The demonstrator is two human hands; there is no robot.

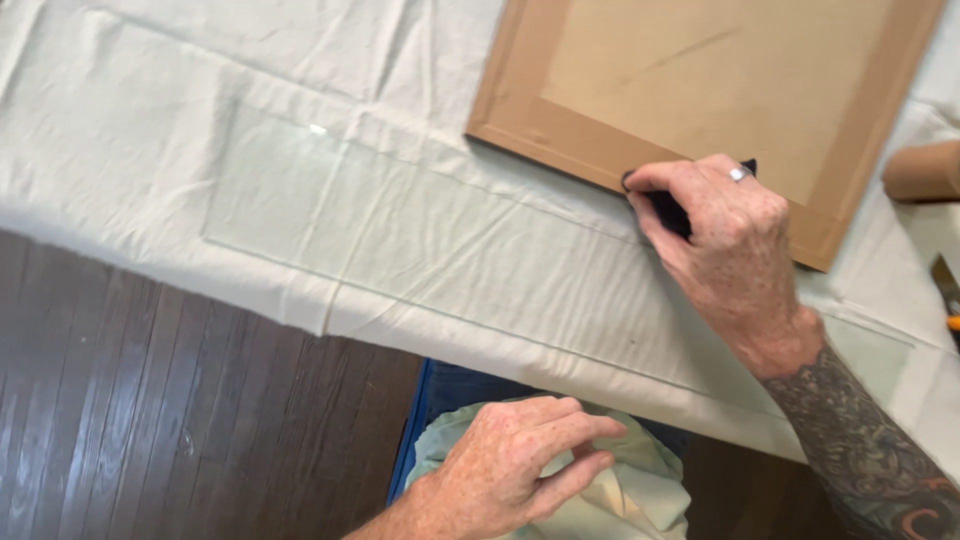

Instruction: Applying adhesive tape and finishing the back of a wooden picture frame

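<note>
Black tool (668,210), small and mostly hidden, sits pinched in the closed right hand (725,245), pressed at the near edge of a brown paper-backed frame (700,75) lying face down on the cloth-covered table (120,150). The left hand (520,460) hangs below the table edge, fingers loosely curled with the forefinger out, resting on a bunched pale green cloth (620,495) and gripping nothing I can make out. A clear glass pane (380,215) lies flat on the cloth just beside the frame, a cardboard roll (925,170) sits at far right, dark wood floor (150,400) below.
</note>
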